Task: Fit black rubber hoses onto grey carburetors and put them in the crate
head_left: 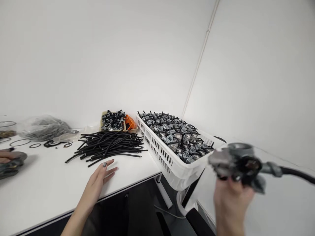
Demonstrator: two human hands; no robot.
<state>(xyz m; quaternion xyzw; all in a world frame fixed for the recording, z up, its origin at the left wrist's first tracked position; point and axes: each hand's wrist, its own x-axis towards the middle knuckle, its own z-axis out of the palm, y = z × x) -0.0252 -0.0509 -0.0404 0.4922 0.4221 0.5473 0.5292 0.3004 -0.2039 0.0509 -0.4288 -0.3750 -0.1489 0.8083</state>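
My right hand (233,196) is raised at the right and grips a grey metal carburetor (242,162), blurred by motion, with a black hose (297,172) sticking out to its right. Over the table's front edge, my left hand (99,177) holds nothing, its fingers stretched and apart. Just beyond that hand lies a loose pile of short black rubber hoses (108,146). A white slatted crate (159,150) stands between my two hands, filled with rows of similar carburetors (174,131) with black hoses.
Behind the hoses is a bin of small black-and-grey parts (113,120), beside an orange holder (130,122). A clear plastic bag (46,127) and black rings (19,142) lie at the left. Another person's hand (6,155) touches a metal part there. A chair armrest (200,223) is below.
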